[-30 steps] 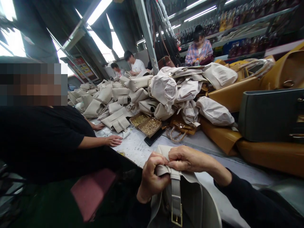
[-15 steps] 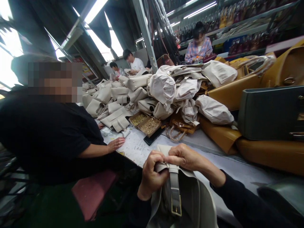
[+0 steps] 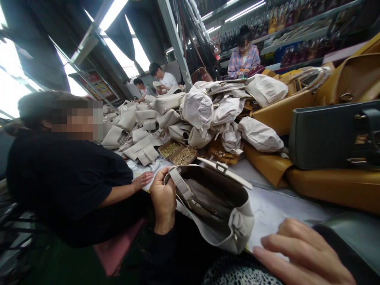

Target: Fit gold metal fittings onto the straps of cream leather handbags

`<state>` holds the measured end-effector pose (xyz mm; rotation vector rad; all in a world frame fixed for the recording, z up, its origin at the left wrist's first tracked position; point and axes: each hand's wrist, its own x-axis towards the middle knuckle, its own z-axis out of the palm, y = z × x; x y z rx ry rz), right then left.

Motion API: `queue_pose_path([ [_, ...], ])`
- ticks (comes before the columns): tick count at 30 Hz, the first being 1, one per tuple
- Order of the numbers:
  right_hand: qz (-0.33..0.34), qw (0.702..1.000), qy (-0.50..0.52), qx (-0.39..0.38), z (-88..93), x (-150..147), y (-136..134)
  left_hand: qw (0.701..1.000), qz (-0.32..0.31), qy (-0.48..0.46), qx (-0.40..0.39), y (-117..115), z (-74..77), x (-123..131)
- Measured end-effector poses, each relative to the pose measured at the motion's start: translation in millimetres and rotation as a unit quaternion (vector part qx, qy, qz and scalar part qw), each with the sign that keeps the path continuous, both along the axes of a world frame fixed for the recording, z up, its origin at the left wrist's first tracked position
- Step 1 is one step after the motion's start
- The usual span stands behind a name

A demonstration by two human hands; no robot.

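Observation:
A cream handbag [image 3: 208, 223] tilts at the table's near edge, its mouth gaping and its dark lining showing. My left hand [image 3: 164, 201] is closed round the bag's left end, beside the short strap [image 3: 181, 184]. A pale flap with a buckle loop [image 3: 222, 168] stands along the bag's far rim. To the right of the bag, my right hand [image 3: 303, 251] is apart from it, with fingers stretched out and nothing seen in them.
Cream bags [image 3: 169, 105] lie heaped across the table. Boxes of small brass-coloured fittings [image 3: 184, 155] sit before the heap. Tan bags [image 3: 332, 190] and a dark green bag [image 3: 323, 136] stand at right. A co-worker in black [image 3: 71, 178] sits at left, one hand [image 3: 142, 181] on the table.
The bag has turned so its mouth faces up towards me. My right hand has let go and moved right and down; my left hand has shifted left, still gripping the bag.

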<state>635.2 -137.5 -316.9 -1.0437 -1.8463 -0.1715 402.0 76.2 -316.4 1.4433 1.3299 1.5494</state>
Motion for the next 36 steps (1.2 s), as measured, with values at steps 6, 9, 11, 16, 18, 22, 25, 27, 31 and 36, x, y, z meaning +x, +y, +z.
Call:
queue_pose_path([
  [6, -0.047, 0.984, -0.149, -0.088, -37.5, -23, 35, 0.971, -0.089, -0.133, -0.18, -34, -40.8, 5],
  [9, -0.087, 0.977, -0.146, -0.127, -56.3, -19, 40, 0.977, -0.111, -0.023, -0.18, -56, -52.7, -3],
  [11, -0.095, 0.978, -0.14, -0.125, -63.7, -8, 35, 0.976, -0.124, 0.084, -0.158, -72, -50.1, -12],
  [16, -0.147, 0.98, -0.104, -0.083, -80.8, 25, 15, 0.91, -0.283, 0.278, -0.118, -98, -20.1, -29],
  [18, -0.153, 0.977, -0.088, -0.117, -83.1, 33, 8, 0.876, -0.368, 0.305, -0.062, -97, -3.1, -28],
  [22, -0.131, 0.971, -0.021, -0.2, -72.9, 36, 4, 0.85, -0.416, 0.315, 0.075, -84, 31.9, 2],
  [25, -0.148, 0.973, 0.068, -0.163, -66.5, 28, 13, 0.806, -0.483, 0.328, 0.105, -81, 48.2, 43],
  [27, -0.174, 0.968, 0.13, -0.123, -67.3, 21, 21, 0.784, -0.509, 0.338, 0.108, -79, 50.0, 68],
  [31, -0.215, 0.951, 0.197, -0.102, -73.9, 19, 26, 0.813, -0.491, 0.304, 0.067, -50, 36.1, 91],
  [36, -0.22, 0.949, 0.125, -0.19, -74.3, 37, 23, 0.841, -0.466, 0.262, -0.079, 1, 21.4, 83],
])
